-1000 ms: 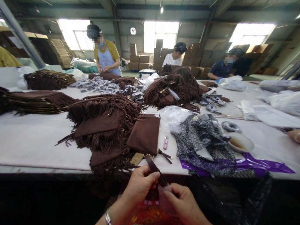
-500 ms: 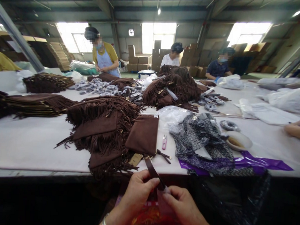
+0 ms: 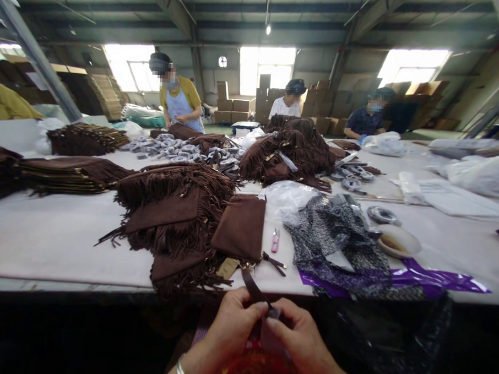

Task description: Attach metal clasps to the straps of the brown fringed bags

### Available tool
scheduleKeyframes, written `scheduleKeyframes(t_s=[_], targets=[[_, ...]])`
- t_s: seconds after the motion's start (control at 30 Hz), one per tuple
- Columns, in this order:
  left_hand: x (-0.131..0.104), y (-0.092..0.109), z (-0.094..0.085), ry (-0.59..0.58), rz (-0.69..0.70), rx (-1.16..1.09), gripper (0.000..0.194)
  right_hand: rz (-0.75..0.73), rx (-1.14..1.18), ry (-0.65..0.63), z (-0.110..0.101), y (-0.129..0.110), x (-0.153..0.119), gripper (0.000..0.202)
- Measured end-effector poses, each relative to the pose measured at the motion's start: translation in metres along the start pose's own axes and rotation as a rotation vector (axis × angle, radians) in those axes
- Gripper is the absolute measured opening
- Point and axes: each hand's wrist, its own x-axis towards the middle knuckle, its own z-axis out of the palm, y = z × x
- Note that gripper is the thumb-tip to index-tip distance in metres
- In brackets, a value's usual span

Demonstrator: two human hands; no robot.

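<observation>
A dark brown leather strap (image 3: 251, 285) runs from the table edge down into both my hands. My left hand (image 3: 234, 321) pinches it between thumb and fingers. Close beside it, my right hand (image 3: 300, 330) is closed at the strap's lower part, with a bit of thin pale wrapping at the fingertips. The strap's upper end lies by the metal fitting of a flat brown suede pouch (image 3: 240, 228). A tan paper tag (image 3: 228, 268) and a brown tassel (image 3: 274, 263) lie at the pouch's lower edge. Fringed brown bags (image 3: 169, 211) are heaped to its left.
Pink thread snips (image 3: 275, 240) lie right of the pouch. Beyond them are a black-and-white knit cloth (image 3: 338, 240), purple plastic (image 3: 439, 279) and a bowl (image 3: 412, 246). More fringed bags (image 3: 288, 150) are piled farther back. Several co-workers stand around the table.
My hands have drawn closer together on the strap, my right fingers now meeting my left fingertips. A co-worker's hand at the far right has left the view. The view has shifted slightly.
</observation>
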Motion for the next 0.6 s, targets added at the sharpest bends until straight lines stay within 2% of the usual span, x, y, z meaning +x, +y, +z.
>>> scheduleKeyframes(t_s=[0.17,0.23,0.37,0.5,0.6], targets=[[0.002,0.009,-0.007,-0.072,0.012,0.123,0.015,0.002,-0.101,-0.001,0.006,-0.004,0.002,0.022],[0.007,0.014,-0.012,-0.087,-0.025,-0.031,0.020,0.006,-0.086,-0.037,0.006,-0.002,0.000,0.023],[0.024,0.017,-0.017,-0.023,-0.219,-0.463,0.028,0.004,-0.066,-0.096,0.003,0.005,-0.004,0.025],[0.043,0.007,-0.011,0.048,-0.212,-0.490,0.017,0.040,0.005,-0.064,0.001,0.013,0.001,0.033],[0.048,-0.001,-0.004,0.050,-0.189,-0.452,0.014,0.110,0.085,-0.061,0.000,0.017,0.013,0.042]])
